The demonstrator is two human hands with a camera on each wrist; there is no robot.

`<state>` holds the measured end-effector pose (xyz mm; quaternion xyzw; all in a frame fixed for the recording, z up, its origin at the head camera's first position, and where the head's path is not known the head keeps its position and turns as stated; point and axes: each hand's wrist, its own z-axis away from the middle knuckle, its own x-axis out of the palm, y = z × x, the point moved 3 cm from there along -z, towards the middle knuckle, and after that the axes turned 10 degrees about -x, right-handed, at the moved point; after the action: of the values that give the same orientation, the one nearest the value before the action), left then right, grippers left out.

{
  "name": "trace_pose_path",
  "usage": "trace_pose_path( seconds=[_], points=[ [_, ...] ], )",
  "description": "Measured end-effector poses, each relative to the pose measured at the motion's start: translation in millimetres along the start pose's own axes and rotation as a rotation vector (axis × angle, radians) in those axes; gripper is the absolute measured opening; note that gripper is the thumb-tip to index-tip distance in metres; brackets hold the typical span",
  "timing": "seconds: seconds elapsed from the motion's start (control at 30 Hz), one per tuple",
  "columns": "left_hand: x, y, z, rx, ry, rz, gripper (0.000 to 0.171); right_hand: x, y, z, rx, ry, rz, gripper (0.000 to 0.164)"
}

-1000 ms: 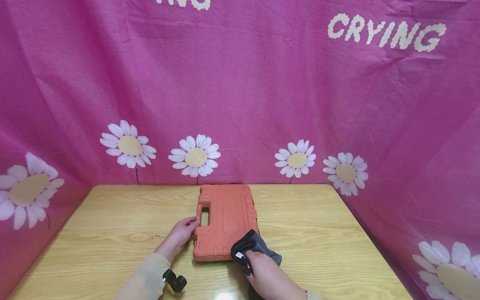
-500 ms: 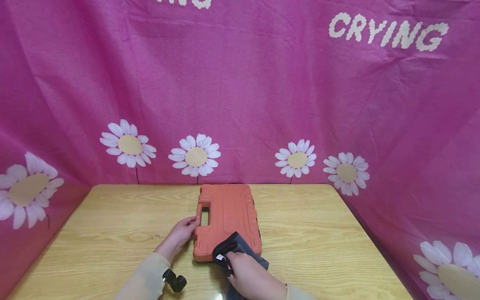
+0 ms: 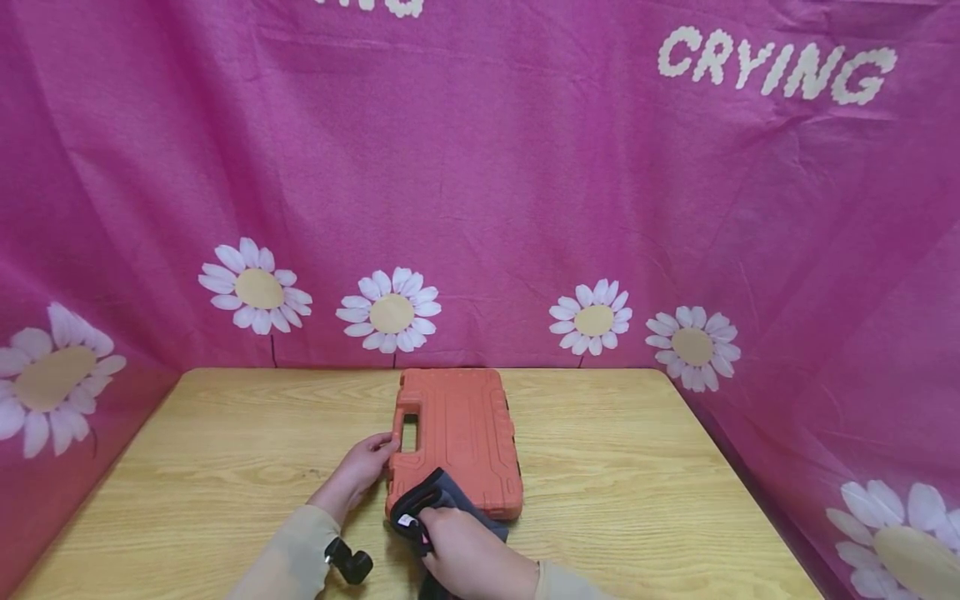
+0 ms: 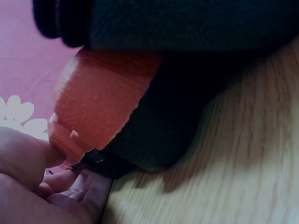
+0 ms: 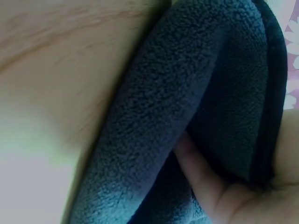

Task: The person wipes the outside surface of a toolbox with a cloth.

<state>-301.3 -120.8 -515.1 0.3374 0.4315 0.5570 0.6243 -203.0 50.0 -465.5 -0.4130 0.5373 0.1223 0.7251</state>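
Observation:
An orange-red plastic carrying case (image 3: pixel 459 429) lies flat on the table, its handle slot toward the left. My left hand (image 3: pixel 365 468) pinches its left edge by the handle, thumb above and fingers lower down, as the left wrist view shows. In my right hand (image 3: pixel 474 554) is a folded dark grey cleaning cloth (image 5: pixel 154 88) with black edging and a white tag. The cloth lies against the case's near edge and hides its front left corner in the head view. Seen from the left wrist, the case's underside (image 4: pixel 149 135) is dark.
The wood-grain table (image 3: pixel 615 467) reaches back to a pink curtain (image 3: pixel 480 183) printed with white daisies and lettering. The curtain also borders both sides. A black wrist-worn device (image 3: pixel 349 562) sits at the left sleeve.
My right hand has slid the cloth leftward along the near edge of the case, from its right corner to its left one. The left hand and the case stay in place.

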Motion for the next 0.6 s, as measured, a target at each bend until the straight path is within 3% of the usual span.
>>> trace_pose_path(
  seconds=[0.23, 0.6],
  points=[
    [-0.2, 1.5, 1.0, -0.019, -0.004, 0.001, 0.045, 1, -8, -4, -0.078, 0.053, 0.052, 0.004],
    [-0.4, 2.8, 3.9, -0.020, -0.004, -0.018, 0.045, 2, -15, -10, -0.053, 0.041, 0.004, 0.007]
  ],
)
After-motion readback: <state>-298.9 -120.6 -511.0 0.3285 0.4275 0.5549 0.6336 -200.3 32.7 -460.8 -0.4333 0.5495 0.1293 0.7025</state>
